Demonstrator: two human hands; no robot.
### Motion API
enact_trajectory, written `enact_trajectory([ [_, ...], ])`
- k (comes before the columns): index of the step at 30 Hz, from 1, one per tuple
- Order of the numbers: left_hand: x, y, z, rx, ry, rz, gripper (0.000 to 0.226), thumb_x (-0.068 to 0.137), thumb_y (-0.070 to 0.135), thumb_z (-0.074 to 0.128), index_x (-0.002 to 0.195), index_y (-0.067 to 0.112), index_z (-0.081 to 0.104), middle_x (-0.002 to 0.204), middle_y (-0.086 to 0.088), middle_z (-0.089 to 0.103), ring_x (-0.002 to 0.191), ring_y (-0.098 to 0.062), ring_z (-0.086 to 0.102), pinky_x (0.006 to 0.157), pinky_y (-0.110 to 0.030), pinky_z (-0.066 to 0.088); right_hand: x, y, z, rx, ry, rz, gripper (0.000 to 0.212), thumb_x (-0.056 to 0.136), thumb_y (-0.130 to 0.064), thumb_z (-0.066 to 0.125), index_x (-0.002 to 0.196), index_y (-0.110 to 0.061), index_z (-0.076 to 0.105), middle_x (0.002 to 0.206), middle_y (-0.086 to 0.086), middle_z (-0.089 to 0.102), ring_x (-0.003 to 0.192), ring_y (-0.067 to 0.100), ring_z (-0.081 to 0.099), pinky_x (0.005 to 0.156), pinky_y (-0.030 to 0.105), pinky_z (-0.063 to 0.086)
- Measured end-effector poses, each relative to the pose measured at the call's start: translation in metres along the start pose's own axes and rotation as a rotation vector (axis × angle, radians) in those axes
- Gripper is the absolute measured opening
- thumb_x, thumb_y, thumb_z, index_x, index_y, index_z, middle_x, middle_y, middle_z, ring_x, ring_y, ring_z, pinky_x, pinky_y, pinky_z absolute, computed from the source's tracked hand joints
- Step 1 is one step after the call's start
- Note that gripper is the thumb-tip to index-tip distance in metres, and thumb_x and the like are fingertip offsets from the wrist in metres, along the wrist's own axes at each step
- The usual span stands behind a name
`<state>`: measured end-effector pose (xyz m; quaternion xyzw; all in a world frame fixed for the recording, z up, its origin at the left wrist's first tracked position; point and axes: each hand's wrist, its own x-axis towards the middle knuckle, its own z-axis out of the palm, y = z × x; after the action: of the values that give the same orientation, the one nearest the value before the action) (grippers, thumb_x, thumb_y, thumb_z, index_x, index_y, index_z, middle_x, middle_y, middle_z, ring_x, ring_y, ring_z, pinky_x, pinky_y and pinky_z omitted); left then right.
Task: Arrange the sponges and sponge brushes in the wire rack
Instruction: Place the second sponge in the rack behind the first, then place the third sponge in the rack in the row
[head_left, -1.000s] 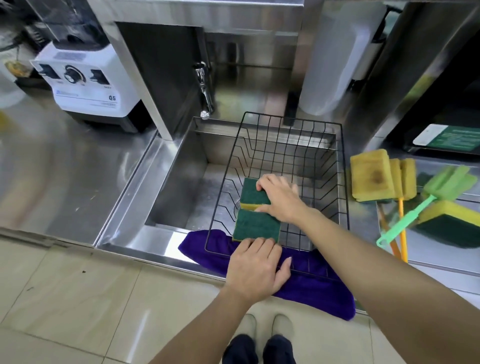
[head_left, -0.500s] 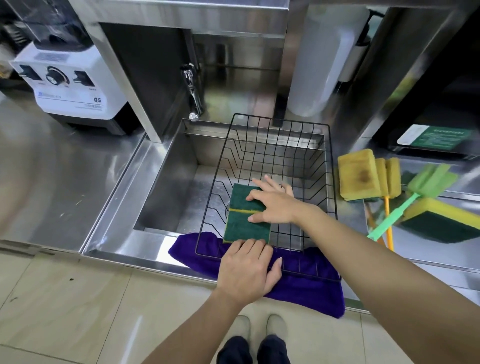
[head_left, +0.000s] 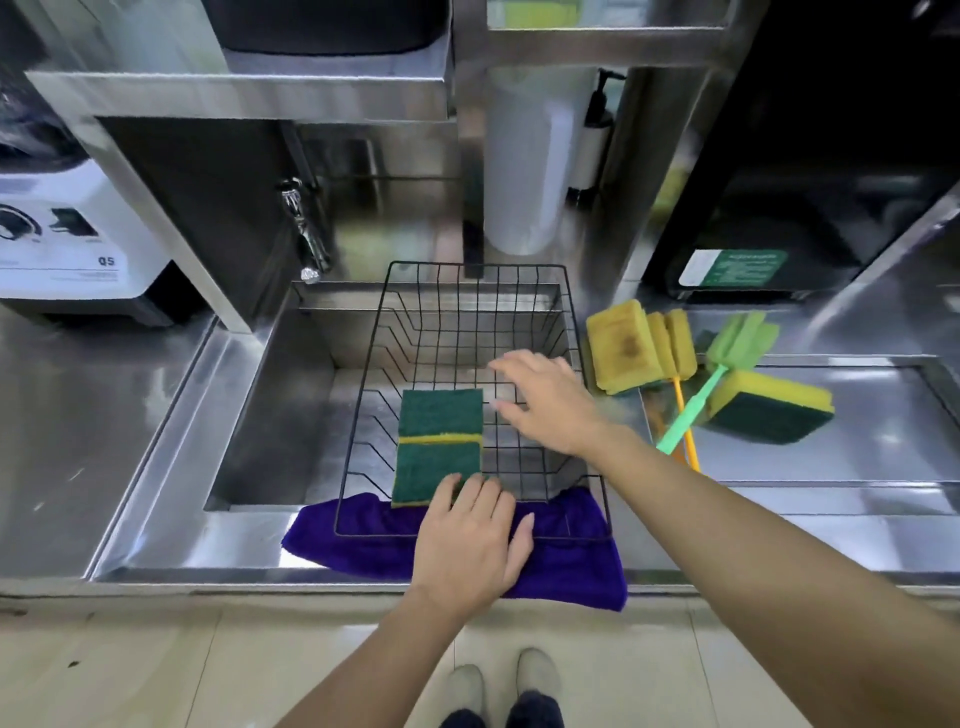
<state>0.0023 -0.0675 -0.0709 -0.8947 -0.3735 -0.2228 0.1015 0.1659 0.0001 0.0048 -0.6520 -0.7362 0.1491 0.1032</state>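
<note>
Steel counter (head_left: 104, 415) with a sunken sink (head_left: 291, 410) in front of you.
A purple cloth (head_left: 571, 566) drapes over the sink's front edge. You can see a tap (head_left: 306, 234) at the sink's back left corner, a white blender base (head_left: 67, 249) at far left, a white cylindrical container (head_left: 524, 171) behind the sink, and your pale shoes (head_left: 504, 680) on the tiled floor (head_left: 156, 670).

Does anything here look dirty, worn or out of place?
Yes. The yellow sponge on the counter right of the wire rack has a brown stain, and the purple cloth under the rack hangs over the counter edge.
</note>
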Motion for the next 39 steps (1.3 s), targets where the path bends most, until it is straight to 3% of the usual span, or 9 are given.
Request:
enact_trajectory([
  [4,0.018,0.039,0.005,-0.024,-0.039,0.076,0.039,0.094,0.041,0.04,0.08,0.013,0.064,0.075,-0.004,0.06,0.069,-0.024,0.054,0.069,-0.037,0.04,-0.018,0.035,-0.021,-0.014,0.292,0.157,0.041,0.089,-0.017,0.052,0.128,-0.008,0.051,0.127,0.011,0.057,0.123,0.027,0.049,0.098,0.039,0.031],
  [9,0.02,0.049,0.012,-0.024,-0.057,0.112,0.044,0.094,0.041,0.036,0.078,0.013,0.067,0.071,-0.003,0.064,0.062,-0.024,0.058,0.057,-0.033,0.043,-0.057,0.09,-0.04,-0.133,0.408,0.557,0.043,0.077,0.001,0.05,0.12,-0.005,0.049,0.119,0.014,0.054,0.116,0.033,0.048,0.094,0.041,0.032],
  [13,0.019,0.048,0.013,-0.03,-0.038,0.123,0.043,0.095,0.039,0.037,0.077,0.012,0.066,0.072,-0.005,0.064,0.063,-0.025,0.058,0.057,-0.033,0.043,-0.088,0.131,-0.039,-0.116,0.35,0.803,0.057,0.077,-0.003,0.055,0.131,-0.007,0.039,0.134,0.011,0.046,0.127,0.03,0.042,0.097,0.041,0.032],
  [16,0.018,0.048,0.013,-0.031,-0.037,0.122,0.042,0.096,0.038,0.037,0.078,0.012,0.065,0.072,-0.005,0.063,0.063,-0.025,0.058,0.057,-0.033,0.043,-0.108,0.155,-0.036,-0.093,0.217,0.854,0.074,0.077,-0.007,0.061,0.142,-0.009,0.026,0.149,0.007,0.031,0.14,0.021,0.026,0.106,0.043,0.027],
  [19,0.017,0.048,0.013,-0.043,-0.026,0.129,0.046,0.099,0.038,0.033,0.077,0.012,0.064,0.073,-0.005,0.063,0.063,-0.025,0.058,0.057,-0.034,0.043,-0.117,0.168,-0.034,-0.156,0.049,0.848,0.082,0.079,-0.013,0.064,0.147,-0.012,0.017,0.153,0.006,0.024,0.142,0.024,0.02,0.111,0.048,0.024],
  [24,0.018,0.047,0.014,-0.056,-0.002,0.127,0.056,0.104,0.039,0.023,0.074,0.014,0.063,0.07,-0.003,0.06,0.061,-0.023,0.056,0.055,-0.034,0.041,-0.119,0.165,-0.033,-0.451,-0.025,0.832,0.052,0.08,-0.013,0.056,0.13,-0.011,0.042,0.134,0.015,0.041,0.124,0.035,0.037,0.101,0.043,0.032],
  [29,0.018,0.047,0.013,-0.063,-0.018,0.128,0.057,0.104,0.04,0.022,0.075,0.014,0.064,0.072,-0.003,0.062,0.062,-0.022,0.057,0.055,-0.033,0.042,-0.122,0.158,-0.035,-0.482,-0.021,0.847,0.049,0.081,-0.021,0.056,0.126,-0.009,0.044,0.13,0.015,0.042,0.12,0.034,0.038,0.099,0.042,0.031],
  [35,0.022,0.046,0.009,-0.081,-0.079,0.116,0.046,0.097,0.041,0.035,0.074,0.014,0.064,0.068,-0.001,0.061,0.061,-0.022,0.056,0.055,-0.033,0.044,-0.121,0.15,-0.068,-0.101,0.274,1.035,0.062,0.08,-0.036,0.066,0.123,0.003,0.046,0.129,0.023,0.049,0.123,0.039,0.043,0.1,0.043,0.036],
  [39,0.021,0.038,0.006,-0.101,-0.048,0.117,0.049,0.099,0.042,0.032,0.074,0.013,0.062,0.066,-0.001,0.058,0.061,-0.022,0.053,0.058,-0.035,0.041,-0.106,0.131,-0.092,0.237,0.584,0.951,0.058,0.079,-0.028,0.071,0.12,0.002,0.044,0.124,0.023,0.055,0.115,0.041,0.052,0.093,0.048,0.045],
])
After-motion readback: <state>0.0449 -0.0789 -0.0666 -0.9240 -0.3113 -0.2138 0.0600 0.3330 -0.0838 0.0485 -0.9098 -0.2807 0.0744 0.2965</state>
